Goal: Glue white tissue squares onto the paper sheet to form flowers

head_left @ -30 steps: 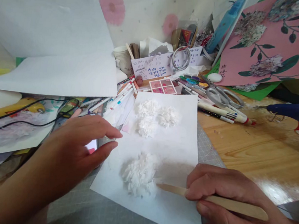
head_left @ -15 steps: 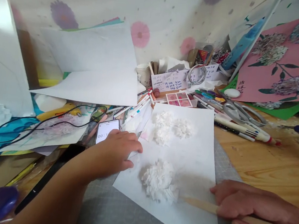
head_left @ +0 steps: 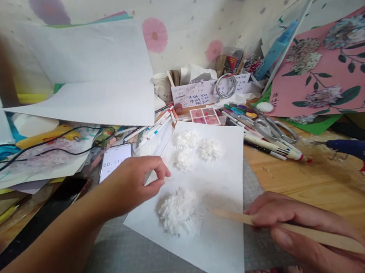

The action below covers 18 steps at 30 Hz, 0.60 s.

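A white sheet of paper [head_left: 209, 252] lies on a grey cutting mat [head_left: 114, 255]. Near its lower middle is a large fluffy white paper flower [head_left: 179, 212], with three smaller white tufts [head_left: 185, 158] further back. My right hand [head_left: 290, 226] grips a flat wooden craft stick [head_left: 318, 235]; its tip points left, just beside the large flower. My left hand [head_left: 135, 183] hovers over the sheet's left edge, thumb and forefinger pinched together. Whatever is between them, if anything, is too small to make out.
A phone [head_left: 115, 157] showing a timer lies behind my left hand. Scissors [head_left: 276, 129], markers [head_left: 266, 145] and a paint palette [head_left: 205, 116] sit behind the sheet. At right is a blue glue gun [head_left: 357, 147]; a pink flower picture [head_left: 341, 79] stands behind.
My left thumb and forefinger have closed from apart into a pinch. My right hand has raised the craft stick slightly away from the large flower's lower edge. The view has shifted right.
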{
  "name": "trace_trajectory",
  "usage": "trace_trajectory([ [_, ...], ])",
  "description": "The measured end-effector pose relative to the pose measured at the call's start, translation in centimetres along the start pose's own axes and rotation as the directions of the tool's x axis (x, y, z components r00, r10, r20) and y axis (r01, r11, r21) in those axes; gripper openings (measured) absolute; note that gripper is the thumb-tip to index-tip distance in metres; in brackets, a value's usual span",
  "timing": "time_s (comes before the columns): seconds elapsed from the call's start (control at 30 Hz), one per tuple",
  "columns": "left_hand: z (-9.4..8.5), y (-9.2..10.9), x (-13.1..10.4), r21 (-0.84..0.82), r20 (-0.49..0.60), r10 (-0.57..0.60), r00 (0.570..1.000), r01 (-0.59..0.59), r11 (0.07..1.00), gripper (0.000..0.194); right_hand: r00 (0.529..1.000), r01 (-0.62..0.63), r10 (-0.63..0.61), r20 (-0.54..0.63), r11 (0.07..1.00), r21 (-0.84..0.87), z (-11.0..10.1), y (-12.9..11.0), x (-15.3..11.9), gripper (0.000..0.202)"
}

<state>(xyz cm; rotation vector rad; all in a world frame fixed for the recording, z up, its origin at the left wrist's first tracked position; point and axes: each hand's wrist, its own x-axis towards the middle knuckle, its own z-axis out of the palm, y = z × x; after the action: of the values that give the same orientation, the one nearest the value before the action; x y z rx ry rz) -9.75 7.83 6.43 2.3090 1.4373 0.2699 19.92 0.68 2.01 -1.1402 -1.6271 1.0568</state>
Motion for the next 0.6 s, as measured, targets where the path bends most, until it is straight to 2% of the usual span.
trace_trajectory([
  [0.07, 0.9, 1.1, -0.2, -0.148, -0.084, -0.025, 0.996, 0.012, 0.989, 0.009, 0.998, -0.059, 0.061, -0.03, 0.997, 0.043, 0.6, -0.5, 0.2, 0.015],
  [0.13, 1.9, 2.0, -0.4, -0.26, -0.128, -0.035, 0.991, 0.001, 0.966, 0.011, 0.997, -0.041, 0.047, -0.066, 0.995, 0.086, 1.3, -1.0, 0.6, 0.021],
  [0.23, 3.1, 2.9, -0.4, -0.386, -0.137, -0.026, 0.99, -0.029, 0.922, 0.011, 1.0, -0.003, 0.005, -0.019, 0.997, 0.071, 2.5, -1.6, 1.4, 0.017],
  [0.3, 3.6, 3.2, -0.4, -0.428, -0.129, -0.004, 0.992, -0.052, 0.902, 0.011, 1.0, -0.001, 0.0, 0.028, 1.0, 0.03, 3.3, -1.6, 2.1, 0.011],
  [0.37, 4.0, 3.4, -0.3, -0.446, -0.123, 0.031, 0.992, -0.083, 0.891, 0.01, 0.999, 0.023, -0.024, 0.048, 1.0, 0.02, 4.0, -1.5, 2.7, 0.015],
  [0.47, 4.3, 3.3, -0.4, -0.47, -0.125, 0.081, 0.989, -0.131, 0.873, 0.011, 0.997, 0.072, -0.073, 0.03, 0.997, 0.019, 4.9, -1.3, 3.6, 0.012],
  [0.6, 4.3, 2.9, -0.9, -0.447, -0.169, 0.084, 0.982, -0.152, 0.882, 0.011, 0.984, 0.177, -0.176, 0.013, 0.981, -0.08, 5.1, -1.1, 4.4, 0.012],
])
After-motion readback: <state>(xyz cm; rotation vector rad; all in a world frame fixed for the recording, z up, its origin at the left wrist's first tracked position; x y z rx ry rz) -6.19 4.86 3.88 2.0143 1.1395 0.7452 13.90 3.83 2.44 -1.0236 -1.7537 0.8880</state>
